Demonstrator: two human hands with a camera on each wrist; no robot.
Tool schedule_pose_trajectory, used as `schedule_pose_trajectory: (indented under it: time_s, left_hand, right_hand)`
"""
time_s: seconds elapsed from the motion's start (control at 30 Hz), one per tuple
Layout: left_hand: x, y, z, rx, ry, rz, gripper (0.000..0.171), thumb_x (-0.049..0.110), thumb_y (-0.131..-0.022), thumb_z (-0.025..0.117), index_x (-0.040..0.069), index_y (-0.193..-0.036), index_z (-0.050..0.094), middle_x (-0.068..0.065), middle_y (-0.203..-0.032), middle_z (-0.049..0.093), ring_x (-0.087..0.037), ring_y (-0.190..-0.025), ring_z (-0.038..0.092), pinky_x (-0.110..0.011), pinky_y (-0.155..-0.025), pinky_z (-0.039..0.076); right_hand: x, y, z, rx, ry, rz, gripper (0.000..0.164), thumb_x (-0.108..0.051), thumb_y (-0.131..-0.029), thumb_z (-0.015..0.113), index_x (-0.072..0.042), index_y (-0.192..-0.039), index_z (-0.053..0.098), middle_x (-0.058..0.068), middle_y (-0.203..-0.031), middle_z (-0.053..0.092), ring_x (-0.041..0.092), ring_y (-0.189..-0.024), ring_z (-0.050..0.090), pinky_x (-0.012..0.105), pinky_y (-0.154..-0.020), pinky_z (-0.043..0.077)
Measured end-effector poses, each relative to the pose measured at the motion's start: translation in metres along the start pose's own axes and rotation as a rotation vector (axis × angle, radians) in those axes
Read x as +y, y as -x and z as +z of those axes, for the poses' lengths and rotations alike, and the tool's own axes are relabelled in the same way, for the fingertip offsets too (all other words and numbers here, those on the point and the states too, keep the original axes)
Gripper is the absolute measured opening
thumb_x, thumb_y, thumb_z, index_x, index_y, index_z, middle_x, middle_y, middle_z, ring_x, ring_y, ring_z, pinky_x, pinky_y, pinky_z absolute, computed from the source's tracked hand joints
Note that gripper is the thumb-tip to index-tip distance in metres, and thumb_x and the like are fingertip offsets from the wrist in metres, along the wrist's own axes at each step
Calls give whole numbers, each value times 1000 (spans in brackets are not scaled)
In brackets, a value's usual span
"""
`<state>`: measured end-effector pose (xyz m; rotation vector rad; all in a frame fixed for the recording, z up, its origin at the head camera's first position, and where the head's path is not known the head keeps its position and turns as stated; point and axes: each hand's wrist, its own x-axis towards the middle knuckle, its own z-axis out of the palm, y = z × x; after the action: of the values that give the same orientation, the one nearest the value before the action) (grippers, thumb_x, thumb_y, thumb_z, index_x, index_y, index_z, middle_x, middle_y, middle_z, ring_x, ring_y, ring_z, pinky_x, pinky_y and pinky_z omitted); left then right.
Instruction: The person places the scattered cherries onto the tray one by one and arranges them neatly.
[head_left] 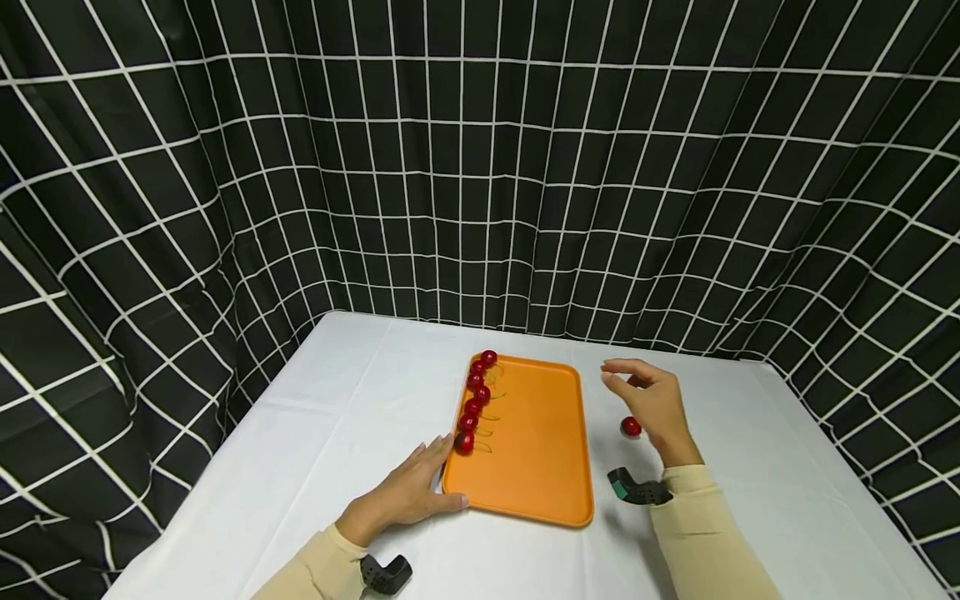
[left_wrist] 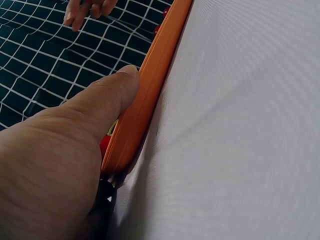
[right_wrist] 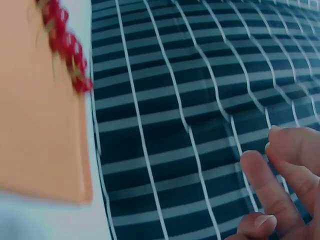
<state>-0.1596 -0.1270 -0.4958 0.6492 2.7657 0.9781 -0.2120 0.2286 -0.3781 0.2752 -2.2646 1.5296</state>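
An orange tray [head_left: 540, 450] lies on the white table, with several red stemmed cherries [head_left: 473, 407] in a row along its left side. At the tray's near left corner rests my left hand [head_left: 408, 493], its fingers extended along the side and its thumb at the front edge. The left wrist view shows that thumb [left_wrist: 107, 95] against the tray's rim [left_wrist: 152, 85]. Right of the tray, my right hand [head_left: 656, 404] is raised with fingers bent and thumb apart; nothing shows in its grasp. A single cherry [head_left: 631, 427] lies on the table beneath it.
White cloth [head_left: 337, 433] covers the table on both sides of the tray. Behind and beside the table hangs a black curtain [head_left: 465, 183] with a white grid. Each wrist carries a dark camera mount, such as the right one [head_left: 637, 488].
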Motion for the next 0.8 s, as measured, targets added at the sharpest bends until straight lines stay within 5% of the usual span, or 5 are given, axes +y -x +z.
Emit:
schedule_pose_trajectory:
  time_s: [0.17, 0.33, 0.63, 0.8]
  left_hand:
    - [1, -1, -1, -5, -7, -1, 104, 64, -79, 67, 8, -154, 21, -7, -157, 20, -23, -144, 14, -42, -117, 8]
    - [2, -1, -2, -7, -15, -10, 104, 65, -79, 67, 9, -154, 21, -7, -158, 19, -23, -144, 14, -42, -117, 8]
    - [1, 0, -2, 8, 1, 8, 105, 64, -79, 67, 6, -154, 22, -10, -157, 22, -26, -143, 16, -43, -116, 9]
    - [0, 1, -1, 1, 2, 13, 106, 66, -79, 66, 4, -153, 22, -12, -157, 22, -27, -143, 16, -44, -116, 9]
  right_hand:
    - [40, -2, -44, 80, 39, 81, 29, -21, -86, 76, -3, -109, 73, -5, -98, 71, 14, -68, 48, 24, -51, 38]
    - [57, 5, -72, 135, 74, 144, 33, -24, -86, 75, -3, -111, 72, -9, -99, 71, 14, -73, 50, 24, -55, 38]
    - [87, 16, -97, 119, 191, 240, 39, -37, -88, 71, -7, -114, 72, -14, -101, 69, 13, -101, 44, 16, -71, 37]
    - [118, 30, -102, 91, 215, 292, 39, -38, -88, 71, -8, -114, 72, -14, -103, 70, 0, -106, 47, 7, -80, 35]
